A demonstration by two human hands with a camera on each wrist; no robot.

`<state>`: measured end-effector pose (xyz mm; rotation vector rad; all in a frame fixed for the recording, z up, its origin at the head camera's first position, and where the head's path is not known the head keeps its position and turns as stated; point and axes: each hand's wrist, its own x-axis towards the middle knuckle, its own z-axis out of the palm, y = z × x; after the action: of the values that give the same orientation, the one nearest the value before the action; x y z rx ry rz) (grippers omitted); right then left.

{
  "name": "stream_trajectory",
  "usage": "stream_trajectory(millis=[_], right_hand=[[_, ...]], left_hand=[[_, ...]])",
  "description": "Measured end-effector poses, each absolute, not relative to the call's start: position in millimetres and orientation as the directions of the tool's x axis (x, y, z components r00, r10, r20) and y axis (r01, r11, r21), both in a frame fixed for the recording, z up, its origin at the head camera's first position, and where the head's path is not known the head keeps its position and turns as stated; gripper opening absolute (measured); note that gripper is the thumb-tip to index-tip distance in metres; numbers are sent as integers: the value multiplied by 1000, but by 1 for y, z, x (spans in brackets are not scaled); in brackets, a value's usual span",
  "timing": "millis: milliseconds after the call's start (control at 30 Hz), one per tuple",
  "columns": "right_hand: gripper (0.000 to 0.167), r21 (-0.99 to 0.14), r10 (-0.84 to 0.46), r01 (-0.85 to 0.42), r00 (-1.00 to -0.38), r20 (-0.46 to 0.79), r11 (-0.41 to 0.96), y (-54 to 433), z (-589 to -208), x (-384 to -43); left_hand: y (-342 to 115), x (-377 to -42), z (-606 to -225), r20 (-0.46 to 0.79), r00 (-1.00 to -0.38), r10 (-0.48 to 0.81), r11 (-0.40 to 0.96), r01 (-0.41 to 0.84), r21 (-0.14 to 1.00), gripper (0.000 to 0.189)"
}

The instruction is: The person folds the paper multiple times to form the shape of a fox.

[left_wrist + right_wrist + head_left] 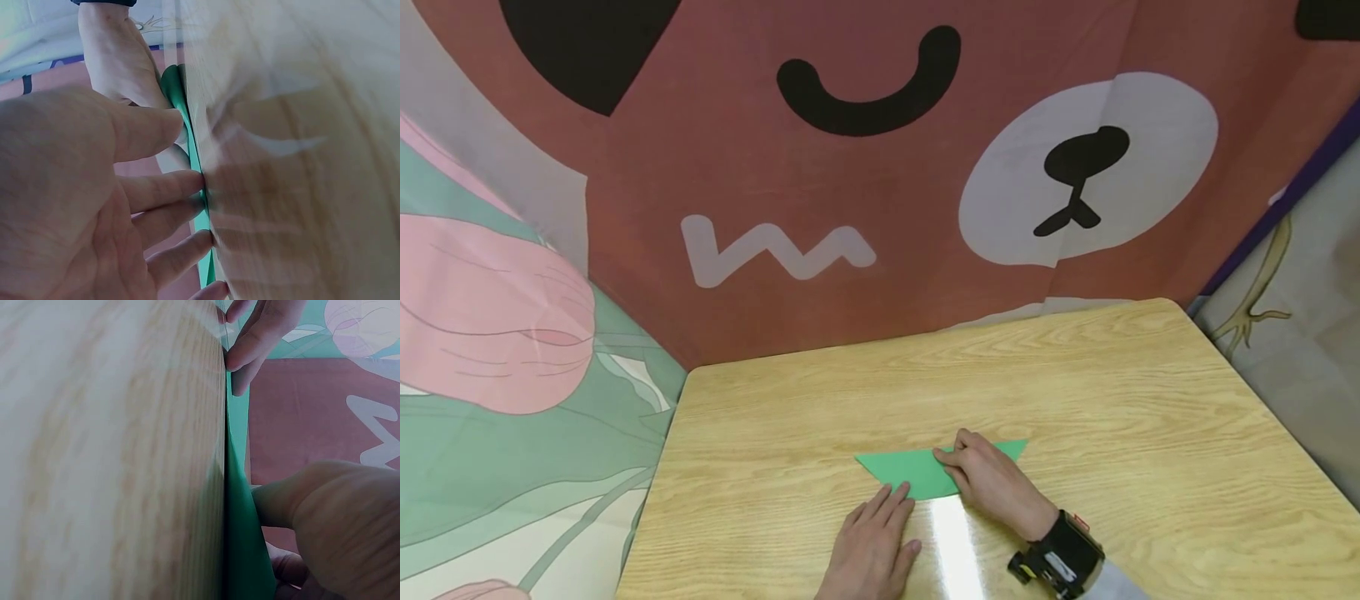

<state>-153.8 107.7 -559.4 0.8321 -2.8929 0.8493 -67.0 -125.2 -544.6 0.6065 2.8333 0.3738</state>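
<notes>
A sheet of green paper [891, 469], folded into a long shape with pointed ends, lies on the wooden table. My left hand [871, 542] rests its fairly straight fingertips on the paper's near edge, left of its middle. The right hand [996, 483] is over the right part of the paper, its thumb and curled fingers pinching it close to the far edge. In the right wrist view the green paper [240, 544] bulges a little off the tabletop beside the right thumb [275, 505]. The palm hides part of the paper's right side.
The wooden table [760, 417] has a rounded far edge. Behind it hangs a reddish cloth [737, 150] with a printed animal face. A floral-print cloth [490, 317] borders the left side. A black wrist device [1063, 557] is strapped on the right wrist.
</notes>
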Motion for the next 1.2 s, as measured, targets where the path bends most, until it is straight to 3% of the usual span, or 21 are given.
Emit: stream_trajectory(millis=[1200], right_hand=[[30, -511, -489, -491, -859, 150, 705, 110, -561, -154]], left_hand=[[-133, -66, -545, -99, -886, 454, 854, 400, 333, 59]])
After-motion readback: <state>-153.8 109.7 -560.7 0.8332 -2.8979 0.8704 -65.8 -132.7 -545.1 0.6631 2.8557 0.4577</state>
